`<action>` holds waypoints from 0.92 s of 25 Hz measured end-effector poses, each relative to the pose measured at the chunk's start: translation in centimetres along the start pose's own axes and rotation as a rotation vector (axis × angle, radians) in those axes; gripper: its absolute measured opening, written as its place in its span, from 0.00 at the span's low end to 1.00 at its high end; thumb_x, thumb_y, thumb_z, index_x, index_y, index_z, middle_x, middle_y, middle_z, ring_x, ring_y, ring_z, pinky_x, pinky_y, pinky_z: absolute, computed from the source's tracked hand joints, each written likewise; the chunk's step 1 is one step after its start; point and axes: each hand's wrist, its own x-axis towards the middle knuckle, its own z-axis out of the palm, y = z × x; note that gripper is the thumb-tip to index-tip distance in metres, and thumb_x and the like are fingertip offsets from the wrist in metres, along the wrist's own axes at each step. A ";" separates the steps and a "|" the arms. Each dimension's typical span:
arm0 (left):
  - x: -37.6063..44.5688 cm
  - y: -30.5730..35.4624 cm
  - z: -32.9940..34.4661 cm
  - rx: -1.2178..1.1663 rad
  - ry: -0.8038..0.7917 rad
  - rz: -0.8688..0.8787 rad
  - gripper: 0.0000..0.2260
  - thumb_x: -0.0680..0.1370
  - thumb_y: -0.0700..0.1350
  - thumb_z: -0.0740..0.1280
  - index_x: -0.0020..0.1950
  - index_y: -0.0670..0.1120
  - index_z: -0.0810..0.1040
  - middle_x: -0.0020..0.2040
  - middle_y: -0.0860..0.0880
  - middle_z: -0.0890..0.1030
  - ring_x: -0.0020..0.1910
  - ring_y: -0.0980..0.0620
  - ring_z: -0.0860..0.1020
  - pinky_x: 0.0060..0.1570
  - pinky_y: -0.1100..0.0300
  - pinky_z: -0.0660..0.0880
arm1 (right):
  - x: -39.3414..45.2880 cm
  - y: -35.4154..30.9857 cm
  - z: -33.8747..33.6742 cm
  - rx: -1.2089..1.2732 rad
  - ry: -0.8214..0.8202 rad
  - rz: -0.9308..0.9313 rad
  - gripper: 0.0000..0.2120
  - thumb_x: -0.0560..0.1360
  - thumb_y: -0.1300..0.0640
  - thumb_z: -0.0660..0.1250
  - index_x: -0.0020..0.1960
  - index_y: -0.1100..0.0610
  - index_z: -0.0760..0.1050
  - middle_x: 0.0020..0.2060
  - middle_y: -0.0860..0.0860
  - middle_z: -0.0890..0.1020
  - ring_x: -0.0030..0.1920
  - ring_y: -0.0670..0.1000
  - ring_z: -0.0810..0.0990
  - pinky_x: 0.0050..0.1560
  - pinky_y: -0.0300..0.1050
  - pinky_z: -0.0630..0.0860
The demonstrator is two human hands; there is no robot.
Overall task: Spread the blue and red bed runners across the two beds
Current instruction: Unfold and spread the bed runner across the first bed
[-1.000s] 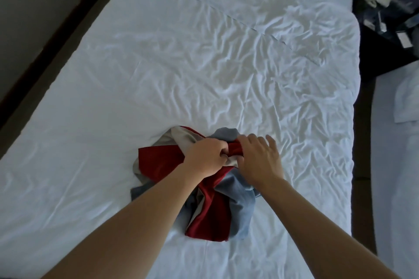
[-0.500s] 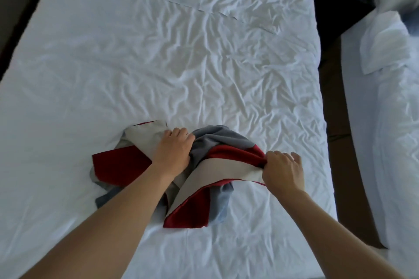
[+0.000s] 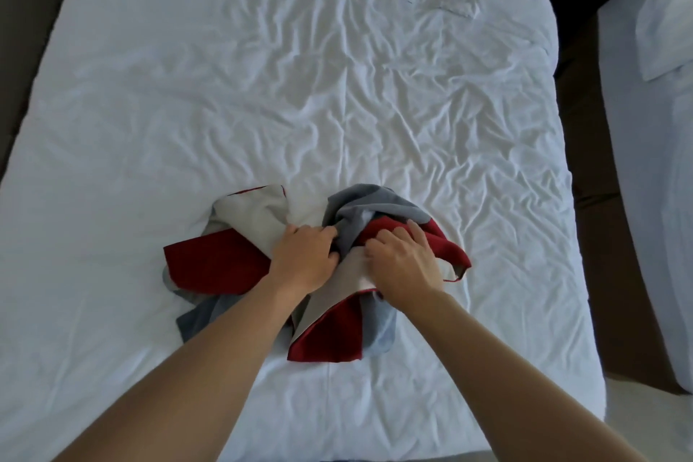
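Runners (image 3: 232, 263) lay bunched near the bed's (image 3: 187, 105) foot edge; left hand (image 3: 305, 255) clutched grey-blue cloth, right hand (image 3: 407, 263) pinched red fabric, seemingly to tease the tangle apart.

A dark floor (image 3: 577, 146) runs between the beds, and a folded white towel (image 3: 663, 34) lies at the right edge.

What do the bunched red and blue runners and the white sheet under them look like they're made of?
Red and blue-grey bed runners: woven fabric, matte, apparently with a pale grey backing; they crumple in soft, thick folds. White bed sheet: thin cloth, probably cotton, matte, covered in fine sharp creases.
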 end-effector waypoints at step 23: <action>2.1 -16.6 -4.7 -0.134 0.049 -0.292 0.09 0.75 0.42 0.64 0.54 0.49 0.76 0.48 0.52 0.81 0.50 0.47 0.78 0.54 0.55 0.64 | 13.2 -12.8 3.0 0.201 -0.179 0.188 0.10 0.77 0.46 0.58 0.51 0.52 0.64 0.48 0.51 0.80 0.55 0.56 0.77 0.72 0.57 0.61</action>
